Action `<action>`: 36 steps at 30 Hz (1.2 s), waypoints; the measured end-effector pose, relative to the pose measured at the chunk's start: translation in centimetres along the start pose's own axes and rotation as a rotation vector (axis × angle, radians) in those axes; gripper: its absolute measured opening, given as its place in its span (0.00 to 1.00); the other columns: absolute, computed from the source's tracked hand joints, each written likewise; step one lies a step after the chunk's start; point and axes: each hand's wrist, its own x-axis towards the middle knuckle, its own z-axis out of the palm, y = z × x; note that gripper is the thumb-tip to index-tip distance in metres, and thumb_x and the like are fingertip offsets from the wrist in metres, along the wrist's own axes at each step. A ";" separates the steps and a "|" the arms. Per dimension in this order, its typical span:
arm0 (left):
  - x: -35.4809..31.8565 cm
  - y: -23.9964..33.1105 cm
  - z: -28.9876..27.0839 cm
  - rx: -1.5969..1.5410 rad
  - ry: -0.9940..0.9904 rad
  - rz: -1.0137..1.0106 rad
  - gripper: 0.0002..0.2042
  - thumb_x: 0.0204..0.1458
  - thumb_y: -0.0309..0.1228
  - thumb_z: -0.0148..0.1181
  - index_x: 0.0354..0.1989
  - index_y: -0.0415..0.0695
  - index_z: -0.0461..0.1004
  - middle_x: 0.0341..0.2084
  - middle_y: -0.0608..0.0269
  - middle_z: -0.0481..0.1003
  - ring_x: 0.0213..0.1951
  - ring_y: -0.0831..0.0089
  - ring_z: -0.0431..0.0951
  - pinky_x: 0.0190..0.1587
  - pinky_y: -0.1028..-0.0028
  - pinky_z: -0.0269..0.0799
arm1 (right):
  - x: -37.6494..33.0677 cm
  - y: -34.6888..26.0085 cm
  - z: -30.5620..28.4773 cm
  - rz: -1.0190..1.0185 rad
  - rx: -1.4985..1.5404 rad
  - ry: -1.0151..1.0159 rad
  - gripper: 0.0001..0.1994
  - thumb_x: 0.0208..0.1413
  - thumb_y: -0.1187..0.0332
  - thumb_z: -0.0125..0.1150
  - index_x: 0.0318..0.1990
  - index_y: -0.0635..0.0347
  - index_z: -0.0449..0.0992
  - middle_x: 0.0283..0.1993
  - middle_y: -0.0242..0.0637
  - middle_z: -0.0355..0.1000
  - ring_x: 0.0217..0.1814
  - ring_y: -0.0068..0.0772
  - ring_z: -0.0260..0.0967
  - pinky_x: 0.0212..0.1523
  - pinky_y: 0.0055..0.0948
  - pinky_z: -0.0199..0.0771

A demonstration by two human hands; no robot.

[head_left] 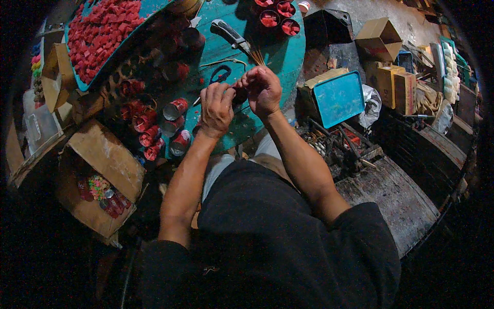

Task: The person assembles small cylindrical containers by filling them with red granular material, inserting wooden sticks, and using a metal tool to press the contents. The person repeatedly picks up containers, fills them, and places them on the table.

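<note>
Over the turquoise table my left hand is closed, fingers curled toward a small dark round thing, mostly hidden between both hands. My right hand meets it from the other side, fingertips pinched together; what they grip is too small to make out. Just beyond the right hand's knuckles shows a bundle of thin brown sticks. Scissors with a dark blue handle lie behind my left hand. Farther off is a utility knife with a grey and black handle.
Left of my hands stand several red-printed cups. A turquoise tray heaped with red chunks is at the far left. Cups with red pieces stand at the table's far edge. Rightward are a blue tray and cardboard boxes.
</note>
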 end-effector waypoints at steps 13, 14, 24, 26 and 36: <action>-0.3 0.0 -0.3 0.014 0.028 0.138 0.14 0.45 0.21 0.62 0.43 0.42 0.78 0.50 0.55 0.75 0.54 0.52 0.74 0.55 0.52 0.68 | -1.6 0.2 -0.5 -0.055 0.023 0.072 0.11 0.67 0.64 0.52 0.39 0.63 0.73 0.33 0.43 0.73 0.37 0.41 0.74 0.43 0.40 0.76; -0.3 -0.3 0.1 0.007 0.059 0.125 0.14 0.45 0.21 0.63 0.43 0.42 0.79 0.50 0.55 0.75 0.54 0.52 0.74 0.56 0.52 0.67 | -1.9 0.4 -0.2 -0.057 0.030 0.074 0.10 0.66 0.65 0.54 0.39 0.63 0.73 0.33 0.45 0.75 0.38 0.41 0.77 0.44 0.40 0.79; 1.9 -0.2 0.5 -0.167 -0.025 -0.306 0.06 0.49 0.30 0.70 0.35 0.44 0.83 0.52 0.55 0.74 0.57 0.52 0.70 0.60 0.55 0.66 | -2.8 1.3 -0.2 -0.187 0.166 0.170 0.08 0.68 0.67 0.53 0.41 0.62 0.72 0.39 0.46 0.78 0.44 0.40 0.79 0.49 0.42 0.79; 2.1 -0.2 0.3 -0.169 -0.030 -0.313 0.06 0.49 0.30 0.69 0.34 0.43 0.83 0.51 0.56 0.75 0.56 0.52 0.71 0.59 0.55 0.66 | -3.2 -0.2 0.0 0.044 0.000 0.256 0.09 0.68 0.66 0.55 0.39 0.61 0.74 0.38 0.41 0.77 0.37 0.39 0.76 0.39 0.38 0.76; 2.3 -1.2 0.9 -0.370 -0.116 -0.286 0.04 0.52 0.25 0.66 0.35 0.40 0.82 0.42 0.55 0.78 0.47 0.52 0.77 0.52 0.58 0.73 | -3.6 -3.7 2.4 -0.017 -1.632 -0.250 0.14 0.45 0.76 0.66 0.43 0.65 0.79 0.39 0.52 0.79 0.43 0.55 0.78 0.47 0.44 0.78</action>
